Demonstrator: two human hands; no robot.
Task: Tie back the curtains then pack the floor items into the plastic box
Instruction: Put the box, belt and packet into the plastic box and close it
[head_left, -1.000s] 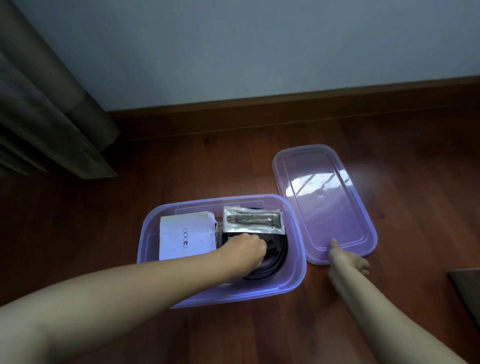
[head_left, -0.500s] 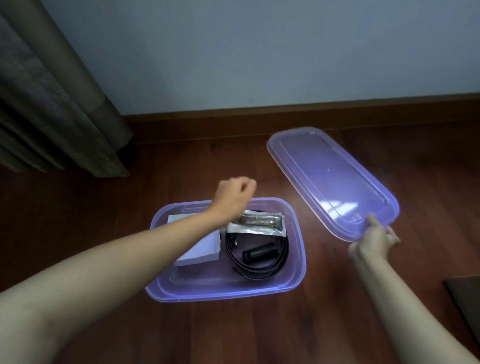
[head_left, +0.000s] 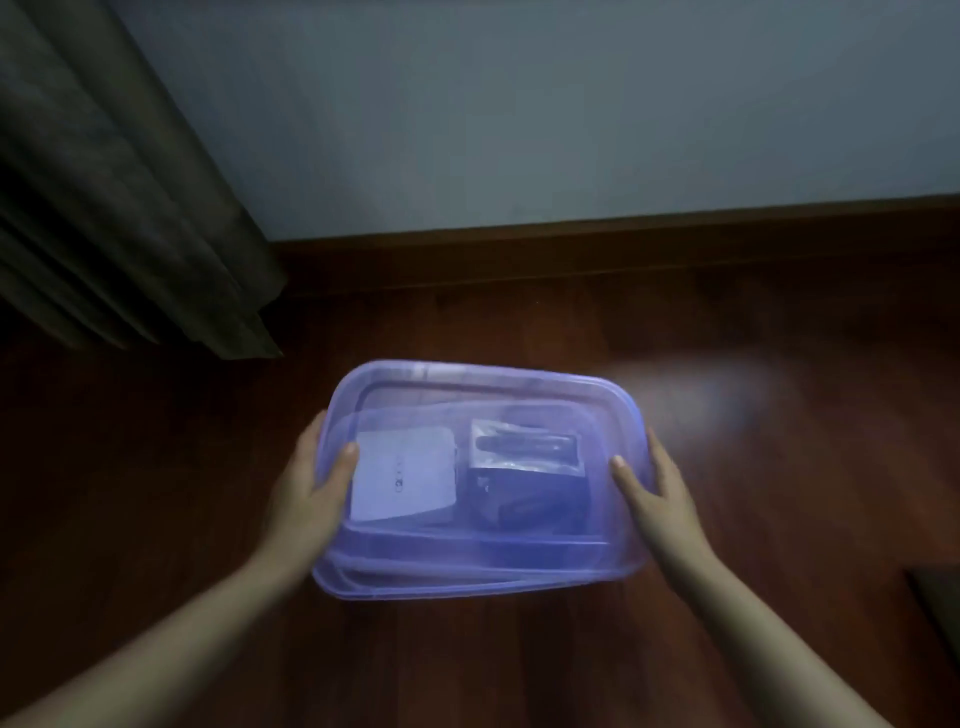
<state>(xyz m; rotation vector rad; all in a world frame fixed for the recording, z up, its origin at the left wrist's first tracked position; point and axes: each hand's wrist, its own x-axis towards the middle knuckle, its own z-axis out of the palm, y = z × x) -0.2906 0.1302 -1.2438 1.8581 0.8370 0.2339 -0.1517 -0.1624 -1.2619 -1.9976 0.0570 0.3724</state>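
lid (head_left: 483, 395) now over plastic box (head_left: 467, 582), was off | left hand (head_left: 311, 483), right hand (head_left: 660, 493) gripping lid ends | packing near done

Dark wooden floor (head_left: 519, 665) carries purple plastic box (head_left: 467, 582) (lidded); curtain hem (head_left: 244, 338) touches floor.

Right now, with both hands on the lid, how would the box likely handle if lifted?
Probably light: the box holds only a white carton, a foil pouch and dark items. The thin lid may flex. Its smooth plastic could slip under the left hand and right hand.
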